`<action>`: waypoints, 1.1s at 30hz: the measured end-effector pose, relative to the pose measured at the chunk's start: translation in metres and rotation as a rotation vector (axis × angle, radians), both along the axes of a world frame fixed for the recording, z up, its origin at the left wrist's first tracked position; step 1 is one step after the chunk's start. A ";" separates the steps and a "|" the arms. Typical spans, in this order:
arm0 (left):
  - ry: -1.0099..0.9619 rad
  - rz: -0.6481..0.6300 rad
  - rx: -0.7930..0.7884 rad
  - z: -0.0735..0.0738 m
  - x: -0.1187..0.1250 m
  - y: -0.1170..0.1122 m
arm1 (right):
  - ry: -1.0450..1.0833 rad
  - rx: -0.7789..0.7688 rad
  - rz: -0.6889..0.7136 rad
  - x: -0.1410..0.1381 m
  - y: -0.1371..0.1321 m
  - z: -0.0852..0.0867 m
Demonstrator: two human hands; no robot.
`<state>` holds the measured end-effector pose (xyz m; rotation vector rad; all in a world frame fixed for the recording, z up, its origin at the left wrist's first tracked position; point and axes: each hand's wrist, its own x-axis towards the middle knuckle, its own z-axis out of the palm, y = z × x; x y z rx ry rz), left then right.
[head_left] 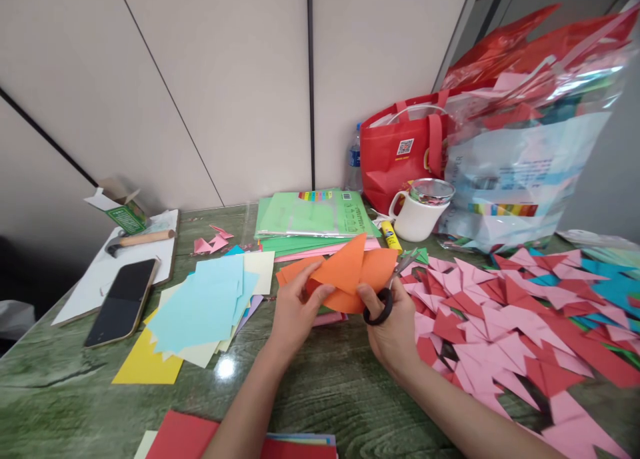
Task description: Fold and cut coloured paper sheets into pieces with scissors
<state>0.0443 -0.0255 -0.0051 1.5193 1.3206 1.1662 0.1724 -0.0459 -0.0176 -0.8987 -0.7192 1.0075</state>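
Note:
Above the middle of the table, my left hand (296, 306) pinches the left side of a folded orange paper (345, 272) between thumb and fingers. My right hand (393, 326) grips the black handle of a pair of scissors (381, 307), and its thumb also presses on the paper's lower right. The blades point up and away, beside the paper's right edge. Pointed flaps of the orange paper stand up, and its far side is hidden. Just right of my right hand spreads a heap of pink and red paper pieces (505, 326).
Light blue sheets (200, 299), a phone (123, 302) and a hammer (143, 239) lie left. Green paper packs (310, 212) sit behind, near a glue stick (391, 236), a white mug (417, 212), a red bag (395, 152) and a clear bag (520, 159). Red paper (183, 436) lies at the front.

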 end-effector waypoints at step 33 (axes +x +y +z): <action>-0.535 0.375 0.020 0.012 -0.003 0.002 | -0.424 0.176 0.560 -0.007 -0.013 -0.001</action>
